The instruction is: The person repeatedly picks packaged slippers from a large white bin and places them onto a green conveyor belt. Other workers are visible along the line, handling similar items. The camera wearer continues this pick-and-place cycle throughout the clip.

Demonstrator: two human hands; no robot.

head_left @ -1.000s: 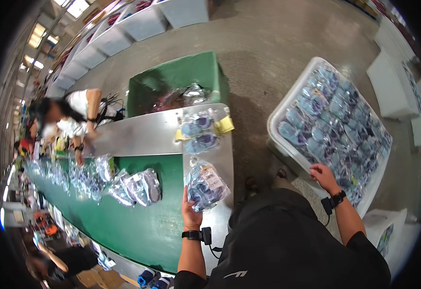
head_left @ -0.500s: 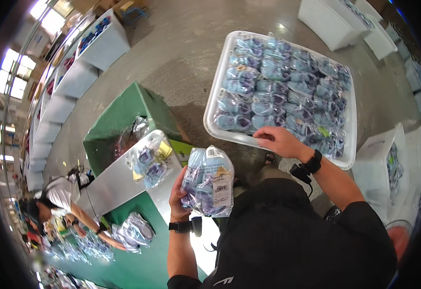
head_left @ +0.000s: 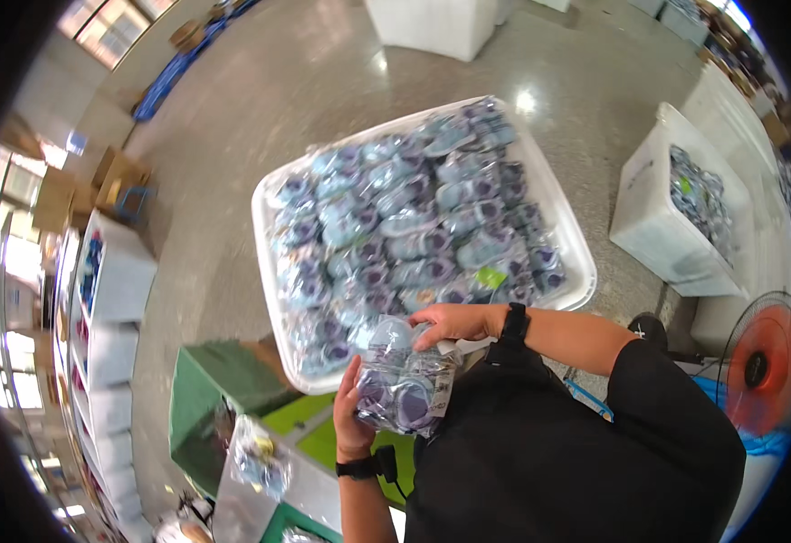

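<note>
**Slippery bag held over a full tray**

The person holds one clear plastic bag of purple-and-blue small shoes just in front of the near edge of the big white tray, close to the body. The left hand cups the bag from below and from the side away from the tray's middle, fingers curled up around its edge. The right hand lies over the bag's top end, fingers bent and pinching the film there, right at the tray's near rim.

The tray is heaped with many more bags of the same kind, stacked in rows up to its rim and partly above it.

Risks, as I judge them:
- The film looks smooth and loose, so the bag could slide out of the left hand if the right hand lets go before the weight is settled
- A pinch on film alone may stretch or tear it, or pull it open
- The near rows in the tray sit high; a wrist or sleeve brushing them could push a bag over the rim to the floor
- Beside the tray, a green bin stands below the hands, so a dropped bag could fall into it or behind it
</note>
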